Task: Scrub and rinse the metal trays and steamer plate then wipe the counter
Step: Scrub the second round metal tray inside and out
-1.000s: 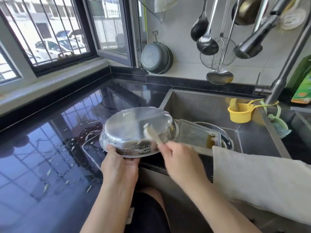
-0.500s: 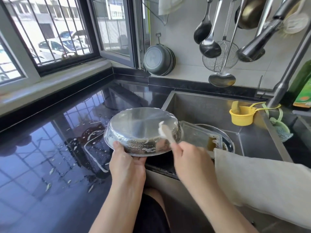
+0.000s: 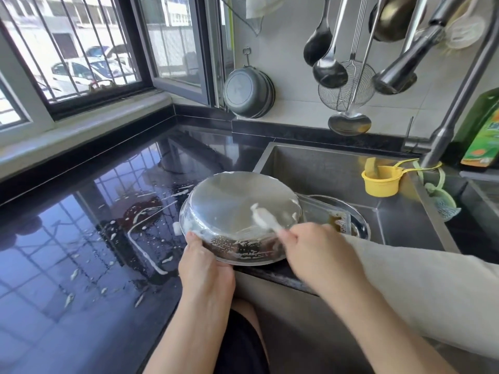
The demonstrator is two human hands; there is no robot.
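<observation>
— Well, where has the round shiny metal tray (image 3: 237, 209) got to?

— It's upside down over the near edge of the black glossy counter (image 3: 81, 238), just beside the steel sink (image 3: 324, 168), tilted toward the person. The left hand (image 3: 201, 261) grips its near rim, fingers curled under the lip. The right hand (image 3: 318, 253) pinches a small foamy white scrubber (image 3: 263, 218) and presses it on the tray's bottom.

— Will it be awkward to hold?

— I'd say so. It's stiff and looks light, but it's streaked with suds, so slippery. The rolled rim is the sensible place to hold; the flat bottom offers nothing.

— Anything else waiting?

— A rectangular tray with brown liquid (image 3: 328, 218) sits in the sink on another round metal dish (image 3: 360, 225). Foam streaks lie on the counter.
</observation>
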